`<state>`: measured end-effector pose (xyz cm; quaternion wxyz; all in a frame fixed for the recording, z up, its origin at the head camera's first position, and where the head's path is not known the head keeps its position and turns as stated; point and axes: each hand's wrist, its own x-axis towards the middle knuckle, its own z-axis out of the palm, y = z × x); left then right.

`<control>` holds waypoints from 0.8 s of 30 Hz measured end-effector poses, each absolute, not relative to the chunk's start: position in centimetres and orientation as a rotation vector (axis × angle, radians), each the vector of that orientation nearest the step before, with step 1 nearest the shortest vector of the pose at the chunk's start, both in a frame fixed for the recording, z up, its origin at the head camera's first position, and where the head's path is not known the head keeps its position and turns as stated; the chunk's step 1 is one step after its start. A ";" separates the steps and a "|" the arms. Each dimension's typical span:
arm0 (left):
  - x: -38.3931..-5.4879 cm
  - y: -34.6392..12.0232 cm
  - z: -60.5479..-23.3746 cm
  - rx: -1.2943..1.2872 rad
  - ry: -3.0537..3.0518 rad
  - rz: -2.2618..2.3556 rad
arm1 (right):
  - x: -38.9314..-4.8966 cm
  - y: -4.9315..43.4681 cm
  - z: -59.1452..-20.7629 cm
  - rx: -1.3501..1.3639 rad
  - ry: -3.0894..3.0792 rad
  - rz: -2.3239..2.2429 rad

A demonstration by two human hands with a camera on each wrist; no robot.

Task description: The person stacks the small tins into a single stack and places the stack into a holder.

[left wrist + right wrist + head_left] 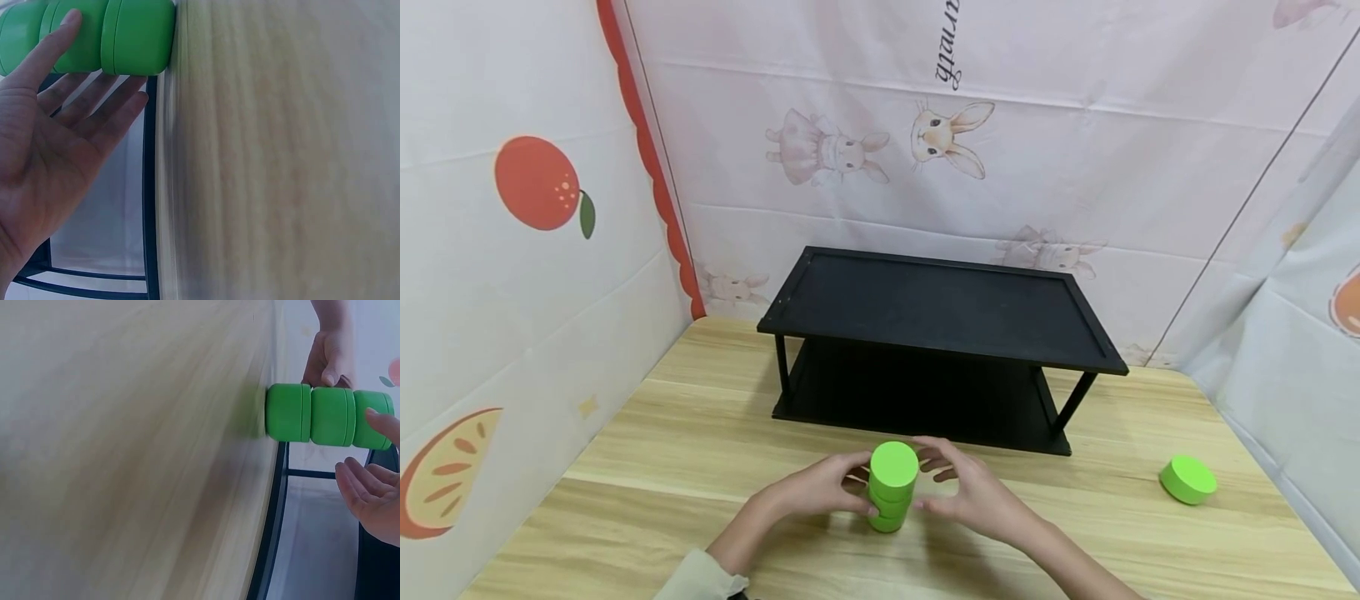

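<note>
Standing on the worktop (662, 475), the green stack (893, 479) shows, in the head view, between left hand (820, 485) and right hand (976, 498), before a black rack (932, 304). Left wrist view: fingers (122, 119) apart, thumb overlapping the stack. Right wrist view: right fingers (350, 485) loosely apart just beside it.

Overall light: bright and even in the head view; the green stack (894, 465) is paler on top than on its sides.
Tabletop shadows: soft-edged, beneath the left hand (820, 486) and right hand (973, 497).
Black shelf (925, 302): lower tier (910, 392) darkest.
Left wrist view: dimmer, hazy; wood grain (269, 162) blurred; shelf frame bowed at lower left.
Right wrist view: dim; faint green reflection beside the stack.
</note>
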<state>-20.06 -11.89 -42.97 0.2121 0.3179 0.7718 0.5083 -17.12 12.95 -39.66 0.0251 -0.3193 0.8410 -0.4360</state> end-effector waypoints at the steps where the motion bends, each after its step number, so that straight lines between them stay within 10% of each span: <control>1: -20.0 -11.9 -43.0 0.882 2.144 1.411 | -17.1 13.2 -39.6 -0.980 2.602 -1.355; 24: -20.0 -11.9 -43.0 0.856 2.111 1.438 | -16.7 18.6 -38.7 -0.834 2.726 -1.451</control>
